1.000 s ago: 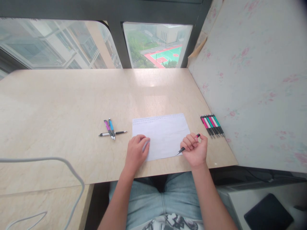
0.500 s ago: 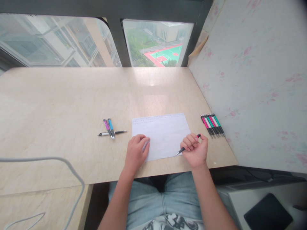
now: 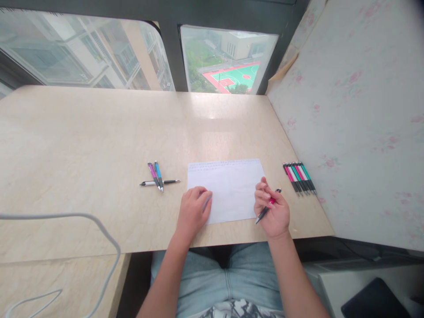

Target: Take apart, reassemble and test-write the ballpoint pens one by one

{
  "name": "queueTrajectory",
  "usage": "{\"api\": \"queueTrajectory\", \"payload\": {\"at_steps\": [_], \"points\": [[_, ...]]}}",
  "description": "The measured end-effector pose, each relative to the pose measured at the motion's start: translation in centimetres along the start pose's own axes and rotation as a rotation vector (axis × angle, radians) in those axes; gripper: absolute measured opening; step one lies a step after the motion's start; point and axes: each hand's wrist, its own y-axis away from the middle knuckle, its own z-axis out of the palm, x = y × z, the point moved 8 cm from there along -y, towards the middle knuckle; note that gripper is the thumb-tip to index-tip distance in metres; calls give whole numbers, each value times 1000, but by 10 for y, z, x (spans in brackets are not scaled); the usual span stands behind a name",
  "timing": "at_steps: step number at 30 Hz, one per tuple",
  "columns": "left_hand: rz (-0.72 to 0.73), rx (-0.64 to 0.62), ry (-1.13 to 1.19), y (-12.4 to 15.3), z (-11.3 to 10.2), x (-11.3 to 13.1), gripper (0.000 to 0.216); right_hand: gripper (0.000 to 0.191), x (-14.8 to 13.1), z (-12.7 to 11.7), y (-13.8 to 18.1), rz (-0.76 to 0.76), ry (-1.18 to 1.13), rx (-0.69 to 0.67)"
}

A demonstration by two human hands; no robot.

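A white sheet of paper (image 3: 232,190) lies on the desk, with rows of small handwriting along its top. My left hand (image 3: 195,210) rests palm down on the sheet's left edge, fingers loosely bent and thumb apart, holding nothing I can see. Turned partly palm up by the lower right corner, my right hand (image 3: 273,210) holds a pink and black pen (image 3: 264,213) across its fingers, the tip pointing down and left. Left of the paper, a purple pen (image 3: 154,174) and a blue pen (image 3: 158,174) lie across a silver and black pen (image 3: 170,181).
A row of several pens (image 3: 300,178) in pink, white and green lies on the right, near the flowered wall (image 3: 357,123). A grey cable (image 3: 99,225) arches over the desk's (image 3: 82,132) left front. Windows border the back.
My right hand has loosened and turned its fingers upward, and the pen has shifted and tilted more steeply in it. My left hand stays on the paper. The whole view has shifted slightly.
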Motion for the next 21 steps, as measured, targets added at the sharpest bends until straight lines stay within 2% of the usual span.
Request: {"api": "queueTrajectory", "payload": {"at_steps": [2,6,10,15,18,21], "points": [[-1,-5,2,0,0,0,19,7,9,5,-2,56,101,-9],[3,-7,-2,1,1,0,19,37,23,15,-10,112,334,-79],[5,8,4,1,-1,1,19,39,22,19,-26,43,560,-57],[-2,-9,30,1,-1,0,19,47,24,30,-54,-22,770,-90],[1,-8,46,2,0,-1,19,40,23,34,-71,-146,955,-65],[0,-2,61,2,0,-1,19,20,16,43,-83,-391,1231,-16]]}}
